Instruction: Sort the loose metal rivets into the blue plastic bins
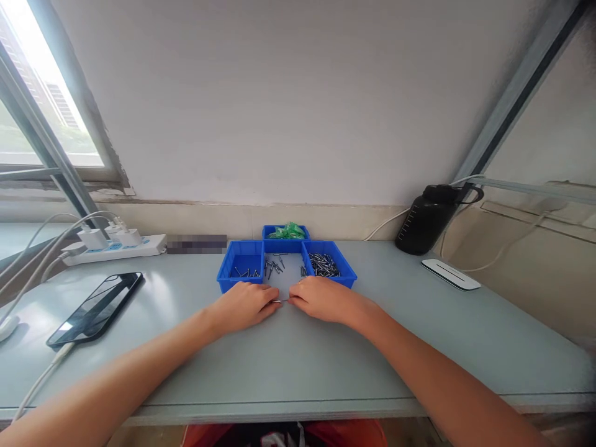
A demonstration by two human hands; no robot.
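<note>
Both hands meet just in front of the blue bins. My left hand [244, 305] pinches one end of a small thin metal pin [278, 302]. Closed around the pin's other end is my right hand [323, 299]. Several metal pins lie in the left blue bin [228, 268], and a dense pile of them fills part of the right blue bin [345, 268]. Between the two bins, more loose pins [274, 266] rest on the table. A smaller blue bin [267, 231] behind holds green plastic packets [289, 231].
A phone [95, 309] with a cable and a white power strip [139, 247] are on the left of the table [261, 372]. At the right are a black bottle [423, 223] and a flat white object [450, 274]. A wall rises behind.
</note>
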